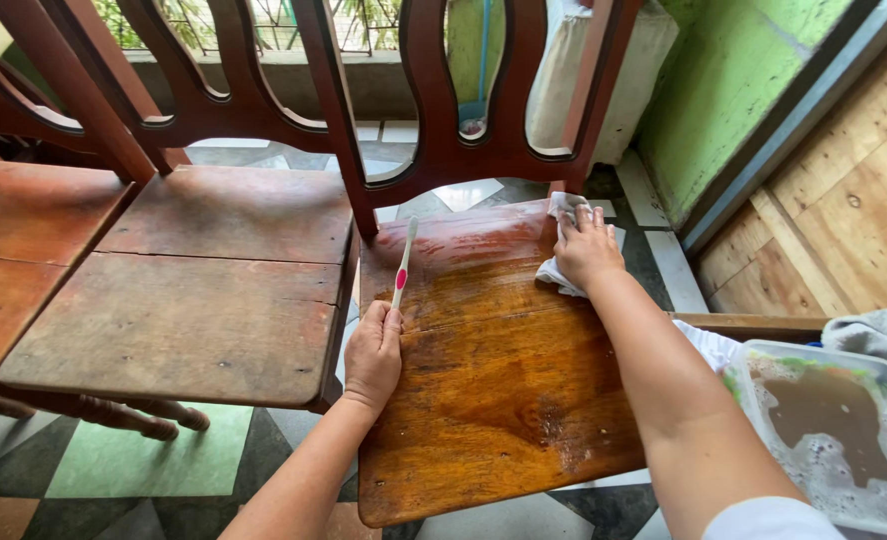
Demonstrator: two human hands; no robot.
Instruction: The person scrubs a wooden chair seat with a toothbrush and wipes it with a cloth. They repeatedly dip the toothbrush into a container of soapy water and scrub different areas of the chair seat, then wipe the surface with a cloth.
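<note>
White cloth (561,240) under right hand (588,246), toothbrush (403,262) in left hand (373,352)

Toothbrush (403,262) and cloth (561,245) on wet chair seat (503,390)

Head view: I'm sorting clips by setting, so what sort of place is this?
Probably a home balcony or porch: tiled floor, green wall, railing with plants beyond. Wooden chairs stand there; the left hand holds a toothbrush, the right hand a cloth.
</note>
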